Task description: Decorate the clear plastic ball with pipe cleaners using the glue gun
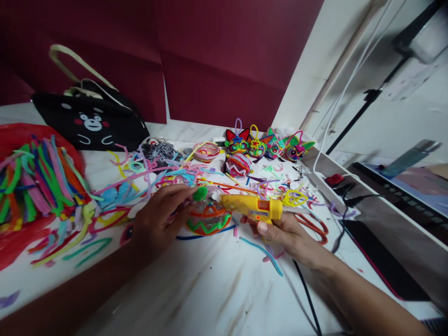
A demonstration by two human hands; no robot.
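Two hands of mine are over one white marbled surface (224, 280), each busy on its own side. My right hand (280, 233) is closed around one yellow glue gun (250, 205), its nozzle pointing left at the top of one clear rounded piece (210, 217), which sits just in front of me, between my hands, trimmed with orange and green pipe cleaner. My left hand (157, 217) is half curled, its fingertips at one small green oval (200, 193) by the top of that piece; whether they are pinched tight on it I cannot tell. One black cord (306, 291) runs down below my right hand. Beyond, four decorated ornaments (257, 145) with hanging loops stand in a row, the leftmost with red ears; just in front of them is one round striped piece (239, 165) with a zigzag, and to its left one bowl-like striped piece (206, 152). Loose pipe cleaners (164, 173), too many and tangled to count, spread across the middle. On the left one red bag (72, 156) lies under a colourful heap, with one black bag (115, 128) bearing a printed animal face behind it.
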